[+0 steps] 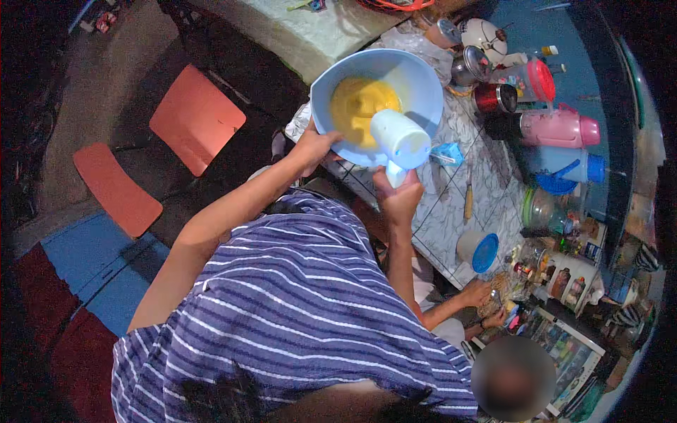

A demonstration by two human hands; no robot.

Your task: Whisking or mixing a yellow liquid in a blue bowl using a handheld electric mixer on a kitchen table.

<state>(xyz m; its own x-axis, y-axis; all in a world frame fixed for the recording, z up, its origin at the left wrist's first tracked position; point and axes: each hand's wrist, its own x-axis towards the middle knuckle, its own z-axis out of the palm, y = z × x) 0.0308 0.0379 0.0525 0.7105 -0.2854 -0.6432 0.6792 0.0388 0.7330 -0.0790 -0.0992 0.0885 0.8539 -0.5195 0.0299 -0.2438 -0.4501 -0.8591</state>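
A pale blue plastic bowl (pixel 420 69) is tilted over the tiled counter, with a yellow batter-like mixture (pixel 346 100) in its bottom. My left hand (pixel 314 148) grips the bowl's near-left rim. In my right hand (pixel 400 198) is the handle of a white electric hand mixer (pixel 399 137), its motor body above the bowl's near side. The beaters are mostly hidden by the mixer's body. Just right of the mixer, a small blue packet (pixel 448 154) lies on the counter.
A knife with a wooden handle (pixel 468 201) and a tub with a blue lid (pixel 484 253) rest on the tiled counter (pixel 439 211). Pink (pixel 555 128) and blue (pixel 560 161) jugs line the wall. Another person's hand (pixel 477 292) works at right. An orange chair (pixel 198 121) stands left.
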